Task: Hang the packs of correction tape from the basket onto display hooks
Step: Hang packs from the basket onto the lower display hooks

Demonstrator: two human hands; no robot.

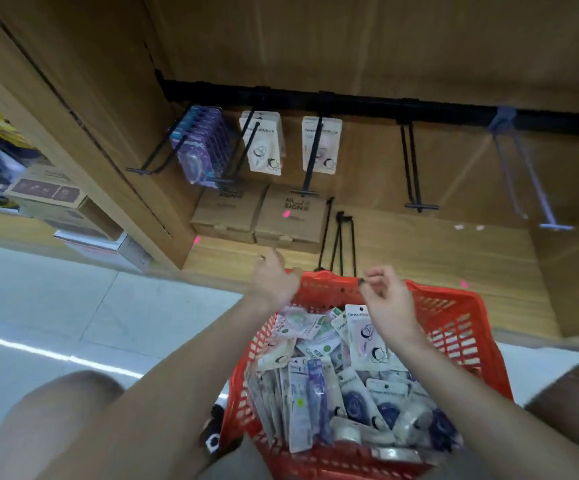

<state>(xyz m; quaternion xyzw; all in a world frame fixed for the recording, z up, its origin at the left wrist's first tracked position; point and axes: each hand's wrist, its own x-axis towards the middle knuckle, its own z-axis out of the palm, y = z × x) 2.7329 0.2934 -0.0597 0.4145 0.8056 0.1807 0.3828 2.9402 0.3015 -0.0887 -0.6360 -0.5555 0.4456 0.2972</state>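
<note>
- The red basket [454, 327] sits on the floor, full of packs of correction tape [343, 393].
- The left hand [272, 280] is over the basket's far rim, fingers loose, holding nothing.
- The right hand [386, 294] is over the basket with its fingers curled; I cannot tell if it pinches the white pack [366, 336] just under it.
- More packs hang on black hooks [310, 157] under the rail [350, 103].
- Two brown boxes [260, 214] stand on the wooden shelf below.

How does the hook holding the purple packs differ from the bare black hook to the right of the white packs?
The purple-pack hook is loaded with a row of packs filling its rear half; the bare black hook carries nothing. The purple-pack hook sits at the rail's left end, the bare one further right. Both are black and hang from the same rail.
</note>
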